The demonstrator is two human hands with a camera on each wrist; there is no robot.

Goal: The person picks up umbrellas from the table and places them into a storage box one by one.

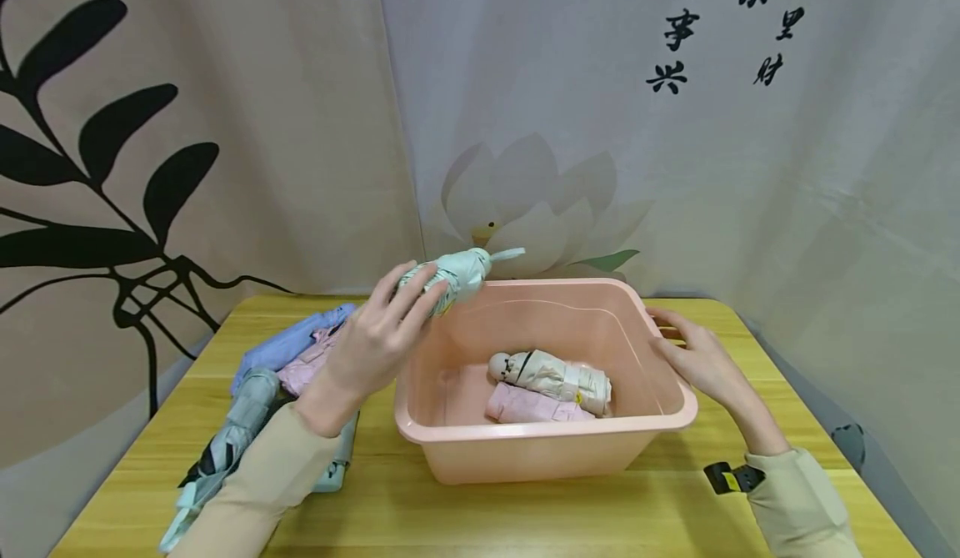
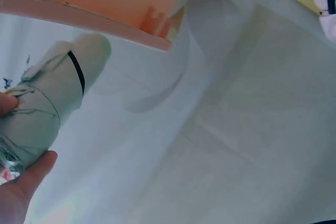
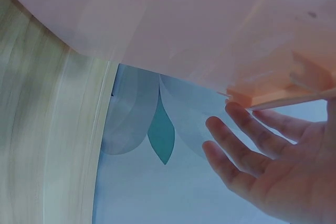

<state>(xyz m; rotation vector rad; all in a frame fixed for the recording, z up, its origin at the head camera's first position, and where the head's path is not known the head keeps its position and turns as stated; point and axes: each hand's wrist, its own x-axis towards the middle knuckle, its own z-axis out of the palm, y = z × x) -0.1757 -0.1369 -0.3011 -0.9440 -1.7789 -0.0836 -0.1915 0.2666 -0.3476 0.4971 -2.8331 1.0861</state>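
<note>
My left hand (image 1: 378,341) grips a pale green folded umbrella (image 1: 461,276) above the left back rim of the pink plastic basin (image 1: 525,458). Its thin strap points right. In the left wrist view, fingers and thumb wrap the umbrella's rolled cloth (image 2: 39,103), and a black cord crosses its far end. At the basin's right rim rests my right hand (image 1: 701,358), its fingers loosely extended and spread, as the right wrist view also shows. Inside the basin lie a white patterned folded umbrella (image 1: 555,374) and a pink rolled one (image 1: 532,405).
Left on the wooden table (image 1: 420,525) lie a blue folded umbrella (image 1: 288,341), a pink one (image 1: 307,364), a grey-green one (image 1: 251,408) and a light green one (image 1: 341,458), partly behind my left arm. A printed curtain (image 1: 525,82) hangs behind.
</note>
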